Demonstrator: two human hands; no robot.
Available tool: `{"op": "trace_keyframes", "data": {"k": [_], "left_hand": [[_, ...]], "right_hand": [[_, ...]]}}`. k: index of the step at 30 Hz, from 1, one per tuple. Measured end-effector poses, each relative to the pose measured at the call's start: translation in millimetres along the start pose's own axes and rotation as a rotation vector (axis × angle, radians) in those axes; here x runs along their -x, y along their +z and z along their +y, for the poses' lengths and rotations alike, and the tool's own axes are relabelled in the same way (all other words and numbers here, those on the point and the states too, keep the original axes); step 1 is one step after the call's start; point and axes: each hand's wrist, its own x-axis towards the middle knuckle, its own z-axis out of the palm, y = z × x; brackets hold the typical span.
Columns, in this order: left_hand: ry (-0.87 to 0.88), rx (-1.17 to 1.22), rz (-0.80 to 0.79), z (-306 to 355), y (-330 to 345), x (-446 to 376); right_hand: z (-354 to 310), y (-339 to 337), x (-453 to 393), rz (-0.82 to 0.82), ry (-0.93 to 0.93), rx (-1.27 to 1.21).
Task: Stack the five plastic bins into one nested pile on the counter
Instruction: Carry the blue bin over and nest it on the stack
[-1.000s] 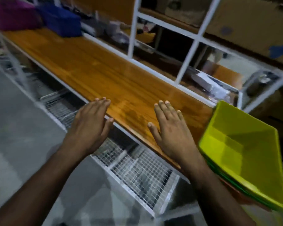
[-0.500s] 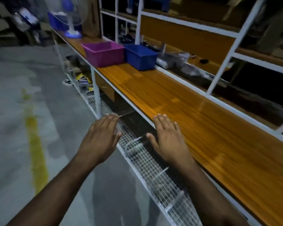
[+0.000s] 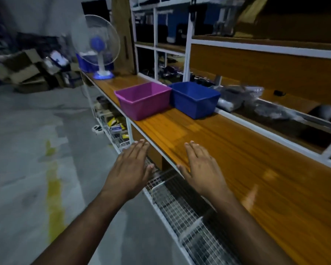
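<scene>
A purple bin (image 3: 144, 100) and a blue bin (image 3: 195, 99) stand side by side, both upright and empty, on the long orange wooden counter (image 3: 237, 159). My left hand (image 3: 131, 171) hovers flat and empty just off the counter's front edge, over the wire shelf. My right hand (image 3: 203, 171) is stretched out flat over the counter's front edge, also empty. Both hands are well short of the two bins. The green bin pile is out of view.
A blue and white table fan (image 3: 99, 48) stands at the counter's far end. A white frame shelf (image 3: 189, 54) with clutter runs behind the counter. A wire mesh shelf (image 3: 189, 211) lies below its front edge. Cardboard boxes (image 3: 25, 69) sit on the floor at left.
The view has swung left along the counter, away from the green bin pile. The purple and blue bins are now closer. Both hands stay flat and empty.
</scene>
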Motion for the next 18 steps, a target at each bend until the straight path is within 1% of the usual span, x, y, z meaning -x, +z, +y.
{"op": "trace_keyframes", "data": {"k": [7, 10, 13, 18], "left_hand": [[0.114, -0.008, -0.005, -58, 21, -158], [0.17, 0.028, -0.006, -77, 44, -231], [0.245, 0.065, -0.048, -94, 73, -302], [0.333, 0.218, -0.093, -123, 119, -410]], "right_hand": [[18, 8, -142, -0.011, 0.09, -0.039], [35, 9, -200, -0.003, 0.195, -0.044], [53, 18, -258, 0.013, 0.297, -0.044], [82, 47, -370, 0.055, 0.457, -0.035]]}}
